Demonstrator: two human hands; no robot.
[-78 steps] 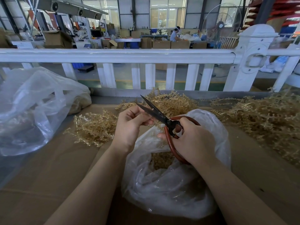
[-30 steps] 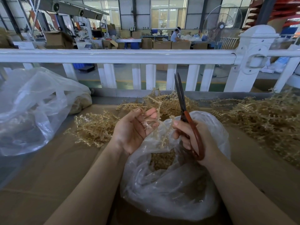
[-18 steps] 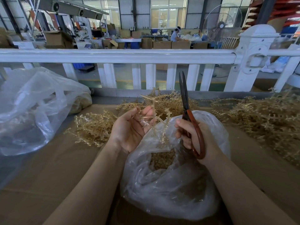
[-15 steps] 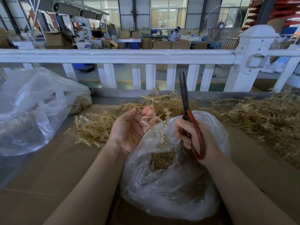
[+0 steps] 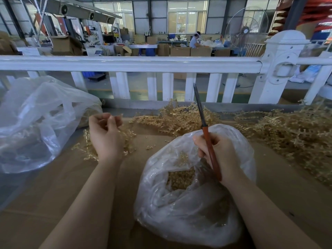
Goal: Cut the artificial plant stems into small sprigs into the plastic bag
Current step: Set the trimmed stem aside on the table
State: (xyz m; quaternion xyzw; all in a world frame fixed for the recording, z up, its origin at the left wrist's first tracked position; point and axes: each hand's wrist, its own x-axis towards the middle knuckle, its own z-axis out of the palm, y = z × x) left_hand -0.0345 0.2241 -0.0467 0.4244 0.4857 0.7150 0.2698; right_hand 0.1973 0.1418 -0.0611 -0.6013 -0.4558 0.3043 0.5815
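A person is sitting at a cardboard-covered table [image 5: 53, 186], holding scissors over a bag of cut sprigs.

At far left a large clear bag [image 5: 36, 123] is lying slumped. The left hand [image 5: 106, 133] is hovering over a small stem pile [image 5: 125, 139], fingers curled; whether it is holding anything is unclear. The plastic bag [image 5: 188, 203] is sitting open with sprigs [image 5: 179, 177] inside. The right hand [image 5: 218, 155] is gripping closed scissors [image 5: 206, 130], blades pointing up. More stems [image 5: 287, 133] are lying heaped at right.

My left hand [image 5: 106, 135] and right hand [image 5: 221, 155] are bare; my forearms are bare too, no sleeves showing.
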